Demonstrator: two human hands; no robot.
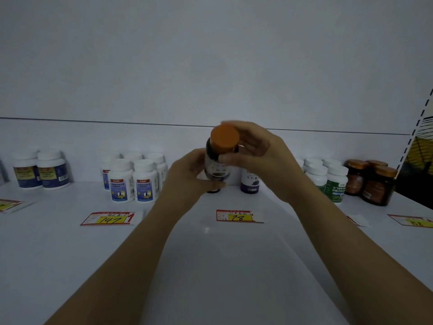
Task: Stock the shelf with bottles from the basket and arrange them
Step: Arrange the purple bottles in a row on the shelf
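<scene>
A dark bottle with an orange cap (pixel 219 158) is held above the white shelf (pixel 210 242), tilted toward me. My left hand (pixel 187 174) grips its lower body from the left. My right hand (pixel 255 153) curls round its upper part and cap from the right. Behind my hands, a purple-labelled bottle (pixel 250 182) stands on the shelf, and part of another dark bottle (pixel 213 190) shows under my left hand. The basket is out of view.
Groups of white-capped bottles stand at the far left (pixel 41 172), centre left (pixel 133 179) and right (pixel 328 179). Brown jars (pixel 372 181) stand at the far right. Price tags (pixel 110 218) (pixel 237 216) lie along the shelf front. A slotted upright (pixel 417 132) bounds the right side.
</scene>
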